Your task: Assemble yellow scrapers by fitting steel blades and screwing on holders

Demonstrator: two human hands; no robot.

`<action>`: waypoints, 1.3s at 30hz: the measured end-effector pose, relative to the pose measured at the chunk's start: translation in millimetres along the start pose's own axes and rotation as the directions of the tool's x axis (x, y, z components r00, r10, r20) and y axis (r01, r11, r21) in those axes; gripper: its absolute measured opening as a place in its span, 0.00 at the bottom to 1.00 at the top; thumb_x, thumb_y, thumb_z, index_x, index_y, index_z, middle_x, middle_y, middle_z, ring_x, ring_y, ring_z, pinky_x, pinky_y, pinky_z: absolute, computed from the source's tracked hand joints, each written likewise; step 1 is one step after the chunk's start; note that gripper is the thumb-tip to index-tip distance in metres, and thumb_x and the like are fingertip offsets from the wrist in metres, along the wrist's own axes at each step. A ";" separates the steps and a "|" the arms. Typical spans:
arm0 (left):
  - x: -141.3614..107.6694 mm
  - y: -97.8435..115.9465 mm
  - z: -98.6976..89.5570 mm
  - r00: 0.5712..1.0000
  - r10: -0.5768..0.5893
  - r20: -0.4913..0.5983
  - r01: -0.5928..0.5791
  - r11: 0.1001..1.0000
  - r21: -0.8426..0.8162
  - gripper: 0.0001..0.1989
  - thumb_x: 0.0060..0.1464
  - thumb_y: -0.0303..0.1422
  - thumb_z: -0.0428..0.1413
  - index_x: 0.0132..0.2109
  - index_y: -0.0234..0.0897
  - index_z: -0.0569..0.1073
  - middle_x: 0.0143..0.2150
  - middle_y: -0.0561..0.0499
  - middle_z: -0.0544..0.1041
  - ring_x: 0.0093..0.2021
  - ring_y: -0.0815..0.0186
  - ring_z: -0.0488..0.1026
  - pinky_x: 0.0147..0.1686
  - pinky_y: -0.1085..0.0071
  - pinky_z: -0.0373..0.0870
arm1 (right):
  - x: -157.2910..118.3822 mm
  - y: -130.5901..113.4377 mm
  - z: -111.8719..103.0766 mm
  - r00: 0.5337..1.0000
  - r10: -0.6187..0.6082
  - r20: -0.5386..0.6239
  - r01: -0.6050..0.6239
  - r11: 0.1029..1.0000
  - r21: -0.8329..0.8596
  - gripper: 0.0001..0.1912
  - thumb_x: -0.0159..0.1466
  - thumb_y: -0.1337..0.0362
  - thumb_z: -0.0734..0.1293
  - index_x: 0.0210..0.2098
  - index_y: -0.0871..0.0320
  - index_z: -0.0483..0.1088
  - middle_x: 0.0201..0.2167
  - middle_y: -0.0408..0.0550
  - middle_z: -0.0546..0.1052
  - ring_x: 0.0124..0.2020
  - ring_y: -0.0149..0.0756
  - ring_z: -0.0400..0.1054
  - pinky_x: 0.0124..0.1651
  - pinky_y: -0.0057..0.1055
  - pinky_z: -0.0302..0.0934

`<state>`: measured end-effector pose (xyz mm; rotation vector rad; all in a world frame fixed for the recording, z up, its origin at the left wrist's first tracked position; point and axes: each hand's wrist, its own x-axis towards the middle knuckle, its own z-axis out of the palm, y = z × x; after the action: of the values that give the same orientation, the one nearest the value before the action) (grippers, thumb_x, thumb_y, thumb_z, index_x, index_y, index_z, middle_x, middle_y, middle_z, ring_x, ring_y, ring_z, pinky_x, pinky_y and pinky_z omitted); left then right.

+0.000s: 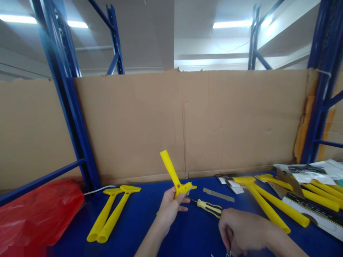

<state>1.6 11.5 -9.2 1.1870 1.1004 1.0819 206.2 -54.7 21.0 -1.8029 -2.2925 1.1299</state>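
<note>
My left hand (171,205) is closed around the head of a yellow plastic scraper (171,169); its hollow handle points up and away. A metal edge shows along the scraper's head by my thumb. My right hand (238,228) is low at the front, fingers bent down and together over small shiny metal pieces (228,253) at the picture's bottom edge. What its fingertips grip is mostly hidden. Between the hands lies a screwdriver (209,208) with a cream and black handle, its shaft toward my left hand. A flat metal blade (218,195) rests behind it.
Two yellow scrapers (115,214) lie at left, beside a red plastic bag (40,214). At right are more yellow scrapers (270,207), small packets (234,185) and an opened printed box (313,214). Cardboard (187,125) walls the blue tabletop (134,242) between blue rack posts (72,107).
</note>
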 end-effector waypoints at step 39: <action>-1.6 -2.7 2.1 0.999 -0.002 0.041 0.001 1.000 0.008 0.16 0.52 0.28 0.57 0.49 0.28 0.69 0.46 0.39 0.76 0.34 0.65 0.76 0.25 0.75 0.72 | 7.7 -2.3 4.9 0.970 0.078 -0.231 -0.062 0.995 0.076 0.09 0.53 0.74 0.61 0.33 0.58 0.66 0.21 0.37 0.65 0.13 0.22 0.58 0.11 0.18 0.51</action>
<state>3.6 9.5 -11.6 1.2094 1.0744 1.0483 199.5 -50.9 15.5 -1.8912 -2.0502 0.9326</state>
